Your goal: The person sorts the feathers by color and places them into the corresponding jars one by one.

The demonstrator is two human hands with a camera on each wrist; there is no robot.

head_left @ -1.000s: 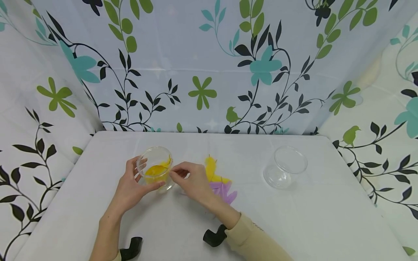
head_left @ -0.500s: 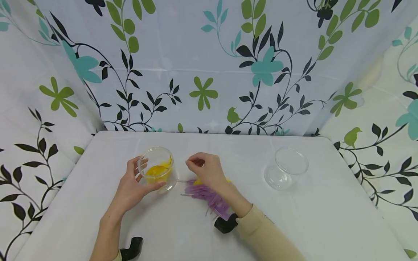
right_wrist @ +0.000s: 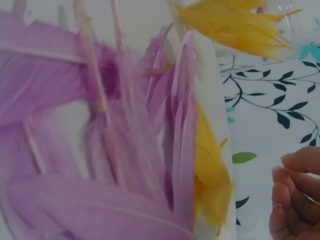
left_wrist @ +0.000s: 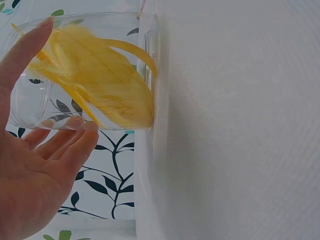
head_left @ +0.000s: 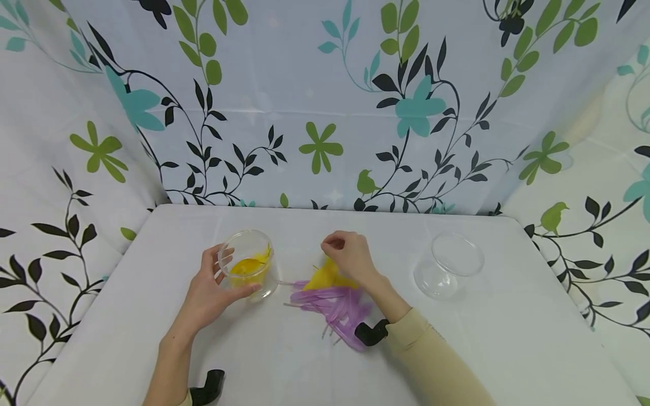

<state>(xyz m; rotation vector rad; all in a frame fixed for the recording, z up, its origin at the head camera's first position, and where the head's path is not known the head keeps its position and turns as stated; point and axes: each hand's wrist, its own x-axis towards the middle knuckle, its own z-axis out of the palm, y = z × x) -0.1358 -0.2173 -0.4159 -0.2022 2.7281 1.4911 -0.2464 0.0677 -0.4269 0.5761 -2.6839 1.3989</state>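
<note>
In the head view my left hand (head_left: 209,293) grips a clear glass cup (head_left: 264,285) with thumb and fingers around its sides. Yellow feathers (left_wrist: 100,75) stand inside it, plain in the left wrist view. My right hand (head_left: 350,254) hangs over a pile of feathers to the right of the cup, partly covering it. Its fingers (right_wrist: 280,197) are loosely curled, the thumb close to the index tip, with nothing between them. Loose yellow feathers (head_left: 325,276) lie on top of and behind several purple feathers (head_left: 330,307), their quills pointing left and toward me.
A second clear glass cup (head_left: 447,268) stands on the white table (head_left: 508,338) at the right, with nothing in it. Behind the table hangs a leaf-patterned curtain (head_left: 284,84). Dark curved pieces (head_left: 372,332) sit at both wrists.
My right hand has moved from the cup's rim to the right, over the feather pile, uncovering more purple feathers. The left hand stays on the cup. The head view has shifted slightly.
</note>
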